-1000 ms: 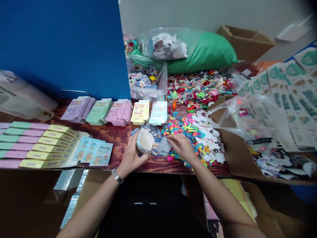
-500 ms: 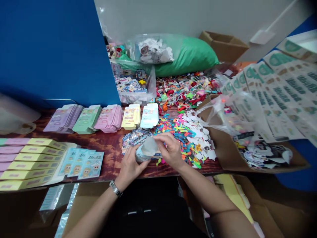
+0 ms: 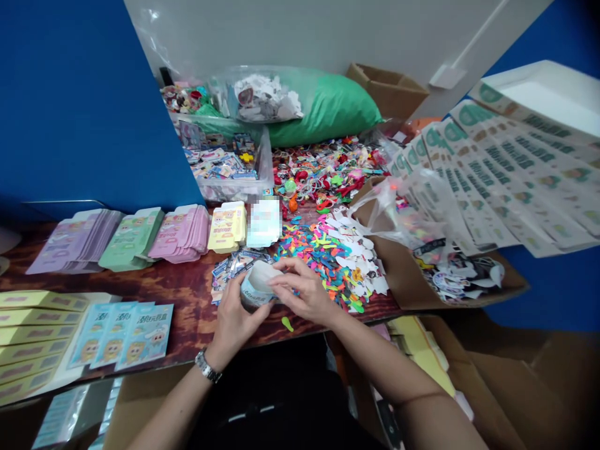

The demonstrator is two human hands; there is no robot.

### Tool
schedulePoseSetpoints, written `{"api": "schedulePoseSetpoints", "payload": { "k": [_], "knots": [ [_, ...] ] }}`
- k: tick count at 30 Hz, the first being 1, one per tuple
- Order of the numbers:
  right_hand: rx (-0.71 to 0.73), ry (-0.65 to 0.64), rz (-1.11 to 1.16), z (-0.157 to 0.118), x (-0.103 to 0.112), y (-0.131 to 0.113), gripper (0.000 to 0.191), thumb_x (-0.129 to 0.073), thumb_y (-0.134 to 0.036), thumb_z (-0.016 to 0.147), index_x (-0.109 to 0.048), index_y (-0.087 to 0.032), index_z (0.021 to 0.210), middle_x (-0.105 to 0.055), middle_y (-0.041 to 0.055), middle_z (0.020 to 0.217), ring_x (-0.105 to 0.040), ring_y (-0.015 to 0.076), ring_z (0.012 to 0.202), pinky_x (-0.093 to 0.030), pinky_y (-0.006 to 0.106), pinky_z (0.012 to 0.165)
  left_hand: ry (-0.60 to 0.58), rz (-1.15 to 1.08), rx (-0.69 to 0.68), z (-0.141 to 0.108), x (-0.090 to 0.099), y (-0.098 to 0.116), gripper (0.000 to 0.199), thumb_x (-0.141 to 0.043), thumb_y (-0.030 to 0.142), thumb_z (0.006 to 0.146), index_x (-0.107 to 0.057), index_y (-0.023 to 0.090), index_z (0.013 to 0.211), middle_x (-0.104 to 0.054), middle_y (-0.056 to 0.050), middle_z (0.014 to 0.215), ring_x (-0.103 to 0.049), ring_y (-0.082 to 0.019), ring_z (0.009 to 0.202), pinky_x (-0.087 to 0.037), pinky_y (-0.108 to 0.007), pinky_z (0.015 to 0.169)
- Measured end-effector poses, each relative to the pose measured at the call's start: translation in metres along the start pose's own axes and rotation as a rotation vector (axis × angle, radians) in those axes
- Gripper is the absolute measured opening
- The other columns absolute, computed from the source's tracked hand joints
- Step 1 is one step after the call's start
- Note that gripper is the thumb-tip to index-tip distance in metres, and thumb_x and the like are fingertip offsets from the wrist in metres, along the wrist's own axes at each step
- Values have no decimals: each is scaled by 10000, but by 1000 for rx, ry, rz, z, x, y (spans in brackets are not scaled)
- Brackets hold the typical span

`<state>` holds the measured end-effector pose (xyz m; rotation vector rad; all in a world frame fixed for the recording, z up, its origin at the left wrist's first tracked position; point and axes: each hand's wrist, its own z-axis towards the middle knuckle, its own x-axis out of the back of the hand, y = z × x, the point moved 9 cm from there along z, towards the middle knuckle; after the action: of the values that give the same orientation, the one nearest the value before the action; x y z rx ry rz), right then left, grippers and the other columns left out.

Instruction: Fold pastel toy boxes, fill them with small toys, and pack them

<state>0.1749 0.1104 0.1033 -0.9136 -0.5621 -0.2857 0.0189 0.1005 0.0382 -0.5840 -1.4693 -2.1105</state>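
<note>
My left hand (image 3: 237, 322) cups a small folded paper carton (image 3: 257, 284), pale inside with a blue print outside, held open and tilted. My right hand (image 3: 300, 290) reaches over from the right, its fingertips pressed on the carton's upper edge. Just behind the carton lie loose printed cards (image 3: 239, 264). To the right of my right hand spreads a heap of multicoloured small plastic pieces (image 3: 319, 259), with white die-cut paper shapes (image 3: 360, 262) beyond it. One green piece (image 3: 287, 324) lies apart near the table's front edge.
Stacks of flat pastel cartons (image 3: 134, 240) line the wooden table (image 3: 187, 312). A plastic bin (image 3: 220, 169), a green bag (image 3: 323, 112) and mixed trinkets (image 3: 319, 175) stand behind. Printed sheets (image 3: 506, 169) and a clear bag (image 3: 403, 206) crowd the right; a blue panel (image 3: 79, 106) stands left.
The view has swung left and tilted. The carton has turned in my hands, its opening now facing up and right. My right hand has shifted onto its upper edge. A green piece now lies near the front edge.
</note>
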Motion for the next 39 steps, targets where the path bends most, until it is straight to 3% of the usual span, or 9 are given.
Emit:
{"api": "schedulePoseSetpoints", "payload": {
  "k": [3, 5, 8, 12, 16, 21, 28, 34, 39],
  "knots": [
    [-177, 35, -112, 1, 37, 54, 239, -485, -309, 959, -671, -221, 1081, -680, 60, 1027, -625, 173, 973, -498, 320, 873, 7, 34, -31, 2, 3, -1, 663, -726, 414, 748, -449, 156, 1292, -592, -133, 1180, -594, -279, 1104, -500, -423, 942],
    [-378, 98, -417, 0, 71, 105, 295, -475, -318, 956, -651, -169, 1140, -668, 102, 1075, -601, 204, 1016, -463, 335, 915, 9, 37, -34, 2, 4, -1, 665, -720, 418, 755, -444, 154, 1300, -587, -137, 1189, -587, -284, 1118, -495, -427, 951],
    [-627, -49, -762, -5, 96, 174, 323, -586, -275, 865, -660, -144, 1151, -650, 148, 1125, -554, 268, 1075, -414, 363, 941, -4, 36, -35, 1, 2, 0, 665, -718, 424, 757, -444, 159, 1301, -587, -135, 1194, -590, -282, 1112, -497, -423, 948],
    [-703, -42, -803, -7, 110, 205, 239, -507, -248, 882, -713, -132, 923, -669, 157, 974, -564, 267, 977, -407, 344, 857, -13, 41, -28, -1, 0, -2, 673, -722, 431, 752, -444, 160, 1301, -588, -133, 1194, -594, -276, 1100, -498, -411, 944],
    [-618, -34, -714, 1, 105, 189, 340, -405, -350, 955, -680, -158, 1013, -677, 98, 970, -587, 211, 923, -411, 280, 808, -22, 50, -14, 1, -1, -5, 668, -717, 428, 755, -443, 158, 1300, -592, -132, 1185, -594, -275, 1095, -500, -408, 937],
    [-523, -328, -474, 7, 44, 176, 325, -508, -394, 915, -631, -212, 1153, -681, 11, 836, -584, 143, 710, -383, 220, 644, -38, 61, -63, 6, -8, 5, 657, -709, 416, 768, -439, 154, 1306, -590, -139, 1183, -584, -279, 1107, -488, -420, 953],
    [-490, -374, -580, 11, 30, 166, 284, -486, -368, 918, -623, -173, 764, -616, 55, 759, -517, 164, 718, -308, 252, 632, -40, 104, -136, 8, -5, 18, 691, -689, 356, 794, -387, 163, 1386, -574, -145, 1241, -554, -282, 1154, -460, -427, 996],
    [-339, -289, -182, 27, 50, 93, 322, -502, -425, 927, -604, -169, 760, -525, -9, 658, -447, 113, 621, -315, 223, 591, -45, 164, -113, 13, -13, 11, 763, -676, 372, 800, -326, 128, 1432, -557, -176, 1253, -534, -313, 1166, -463, -455, 977],
    [-195, -442, -112, 27, 9, 36, 236, -544, -355, 926, -647, -176, 813, -614, 7, 731, -536, 113, 677, -342, 215, 615, -58, 247, -139, 14, -22, 20, 773, -650, 342, 809, -288, 122, 1457, -557, -168, 1223, -524, -314, 1122, -472, -449, 946]
  ]
}}
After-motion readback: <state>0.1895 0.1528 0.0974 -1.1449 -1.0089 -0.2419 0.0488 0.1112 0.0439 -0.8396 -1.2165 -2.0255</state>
